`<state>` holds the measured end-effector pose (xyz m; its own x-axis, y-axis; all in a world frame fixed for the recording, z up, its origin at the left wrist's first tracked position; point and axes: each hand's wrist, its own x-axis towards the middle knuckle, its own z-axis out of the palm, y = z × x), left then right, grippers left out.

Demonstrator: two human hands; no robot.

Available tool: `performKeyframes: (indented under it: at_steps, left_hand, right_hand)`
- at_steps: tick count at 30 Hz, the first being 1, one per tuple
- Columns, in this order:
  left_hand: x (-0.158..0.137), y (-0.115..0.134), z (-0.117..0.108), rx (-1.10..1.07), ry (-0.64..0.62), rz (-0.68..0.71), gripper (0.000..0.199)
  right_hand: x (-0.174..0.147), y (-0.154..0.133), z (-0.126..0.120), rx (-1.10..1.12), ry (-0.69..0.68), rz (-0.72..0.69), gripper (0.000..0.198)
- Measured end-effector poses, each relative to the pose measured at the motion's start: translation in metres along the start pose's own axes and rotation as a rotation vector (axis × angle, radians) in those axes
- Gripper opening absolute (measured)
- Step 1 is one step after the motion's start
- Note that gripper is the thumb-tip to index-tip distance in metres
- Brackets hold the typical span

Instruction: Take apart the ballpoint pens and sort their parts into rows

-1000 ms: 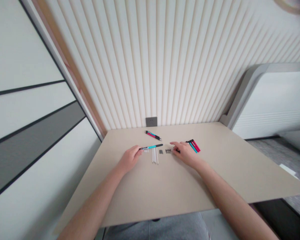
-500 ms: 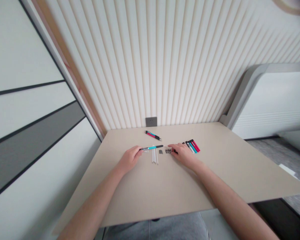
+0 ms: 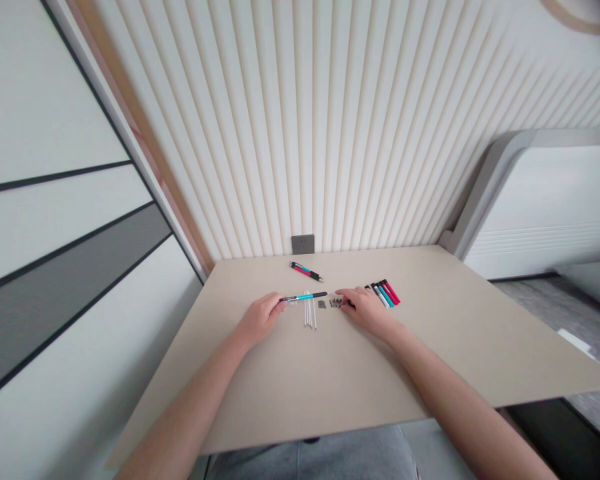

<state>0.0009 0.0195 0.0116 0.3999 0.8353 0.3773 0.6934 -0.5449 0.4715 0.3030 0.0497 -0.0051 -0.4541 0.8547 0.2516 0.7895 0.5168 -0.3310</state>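
My left hand (image 3: pixel 264 319) is closed round the clip end of a teal pen (image 3: pixel 305 297) with a black grip, held level and pointing right. A thin pale tip at the pen's front end almost meets the fingers of my right hand (image 3: pixel 365 308). These fingers are bent together over a row of small metal pen tips (image 3: pixel 335 303); what they pinch is too small to make out. Beneath the pen lie several white refills (image 3: pixel 310 313), with a small cluster of grey springs (image 3: pixel 322 304) beside them. Small clear parts (image 3: pixel 293 303) lie by my left fingers, partly hidden.
Two pens, red and teal (image 3: pixel 306 271), lie at the back of the beige table (image 3: pixel 300 380). Right of my right hand is a row of white, teal and red pen barrels (image 3: pixel 386 293). A wall socket (image 3: pixel 303 244) is behind the table; a cabinet (image 3: pixel 80 267) stands left.
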Motion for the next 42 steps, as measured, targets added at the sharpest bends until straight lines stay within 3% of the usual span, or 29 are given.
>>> performKeyframes:
  at_steps: [5, 11, 15, 20, 24, 33, 42]
  left_hand:
    - [0.000, 0.000, -0.001, -0.002, -0.011, -0.011, 0.026]
    - [0.000, 0.000, 0.000, -0.049, -0.034, 0.003, 0.024]
    - [-0.001, -0.002, 0.002, -0.117, -0.065, 0.050, 0.024]
    - [-0.001, -0.002, 0.003, -0.110, -0.053, 0.097, 0.028]
    - [0.000, -0.003, 0.003, -0.056, -0.037, 0.122, 0.027]
    - [0.000, -0.003, 0.003, 0.101, -0.025, 0.279, 0.026]
    - [-0.001, -0.004, 0.001, -0.043, -0.035, 0.253, 0.026]
  right_hand:
    - [0.000, 0.002, -0.003, 0.038, 0.024, -0.018, 0.031]
    - [-0.003, -0.011, -0.015, 0.261, 0.197, -0.085, 0.029]
    - [-0.005, -0.027, -0.014, 0.347, 0.166, -0.176, 0.031]
    - [-0.005, -0.036, -0.009, 0.238, 0.029, -0.210, 0.033]
    - [-0.003, -0.033, -0.008, 0.179, 0.024, -0.179, 0.034]
    - [-0.002, -0.027, -0.002, 0.155, 0.162, -0.219, 0.032]
    - [-0.008, -0.036, -0.010, -0.087, 0.303, -0.307, 0.031]
